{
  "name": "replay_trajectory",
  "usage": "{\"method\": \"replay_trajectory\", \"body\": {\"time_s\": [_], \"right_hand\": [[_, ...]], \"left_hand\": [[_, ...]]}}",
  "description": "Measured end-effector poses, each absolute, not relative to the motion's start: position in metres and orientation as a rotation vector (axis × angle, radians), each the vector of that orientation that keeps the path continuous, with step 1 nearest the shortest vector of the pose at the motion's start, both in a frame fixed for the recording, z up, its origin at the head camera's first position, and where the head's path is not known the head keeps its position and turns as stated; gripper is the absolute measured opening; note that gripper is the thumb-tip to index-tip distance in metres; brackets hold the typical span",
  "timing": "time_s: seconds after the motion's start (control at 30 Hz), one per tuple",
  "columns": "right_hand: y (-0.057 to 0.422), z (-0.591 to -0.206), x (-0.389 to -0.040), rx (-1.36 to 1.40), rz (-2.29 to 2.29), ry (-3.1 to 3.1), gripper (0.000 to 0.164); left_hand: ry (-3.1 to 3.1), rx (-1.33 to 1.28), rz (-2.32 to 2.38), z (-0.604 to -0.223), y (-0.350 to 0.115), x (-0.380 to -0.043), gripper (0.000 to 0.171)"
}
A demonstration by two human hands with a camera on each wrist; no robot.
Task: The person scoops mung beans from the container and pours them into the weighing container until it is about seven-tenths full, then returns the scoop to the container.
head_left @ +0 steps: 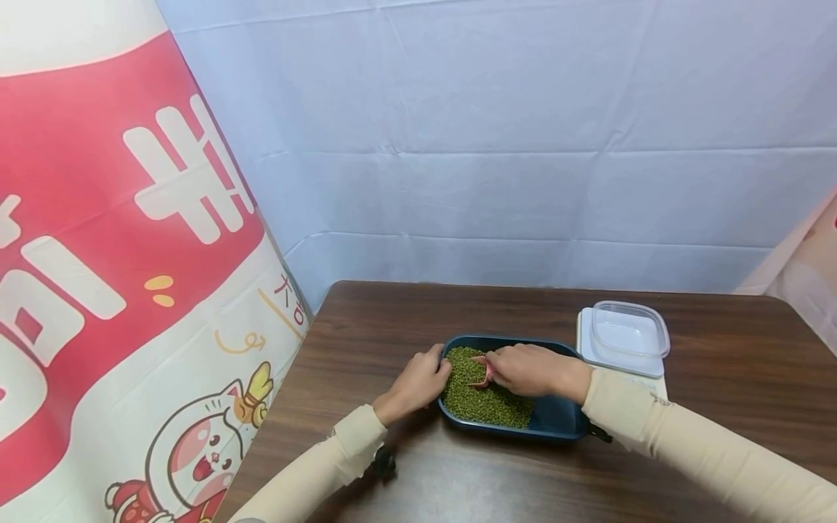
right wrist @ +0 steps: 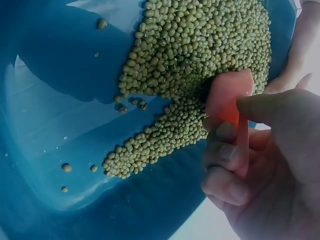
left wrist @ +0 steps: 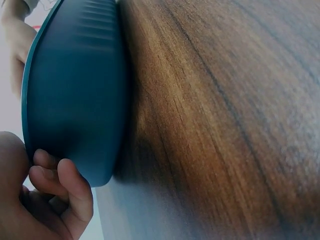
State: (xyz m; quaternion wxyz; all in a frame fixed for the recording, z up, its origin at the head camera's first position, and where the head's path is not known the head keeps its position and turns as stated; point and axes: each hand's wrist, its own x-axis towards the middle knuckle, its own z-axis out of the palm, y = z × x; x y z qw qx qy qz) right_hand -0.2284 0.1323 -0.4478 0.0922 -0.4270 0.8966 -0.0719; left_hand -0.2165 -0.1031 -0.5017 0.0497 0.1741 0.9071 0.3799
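A dark blue plastic basin [head_left: 549, 436] stands on the table, with green mung beans [head_left: 487, 407] heaped mostly toward its left side. My left hand [head_left: 417, 379] grips the basin's left end, thumb at the rim; in the left wrist view its curled fingers [left wrist: 75, 185] lie against the outer wall. Inside the basin, my right hand [head_left: 531, 369] holds a small pink scoop [right wrist: 227, 97] by its handle. The scoop's front dips into the beans [right wrist: 190, 40] in the right wrist view. A few loose beans lie on the basin's bare floor there.
Right of the basin, a clear plastic container [head_left: 631, 330] rests on a flat white object [head_left: 588, 341]. A small black object [head_left: 384, 463] is beside my left forearm. The brown wooden table [head_left: 386, 312] meets a pale cloth backdrop [head_left: 458, 211] behind.
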Motion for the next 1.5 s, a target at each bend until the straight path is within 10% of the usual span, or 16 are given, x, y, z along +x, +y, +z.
{"method": "replay_trajectory", "body": {"time_s": [1.5], "right_hand": [[0.170,-0.471,-0.236,-1.303,-0.549,2.700,0.013]], "left_hand": [[2.742,0.484,1.145,-0.504,-0.106,-0.215,0.047]]}}
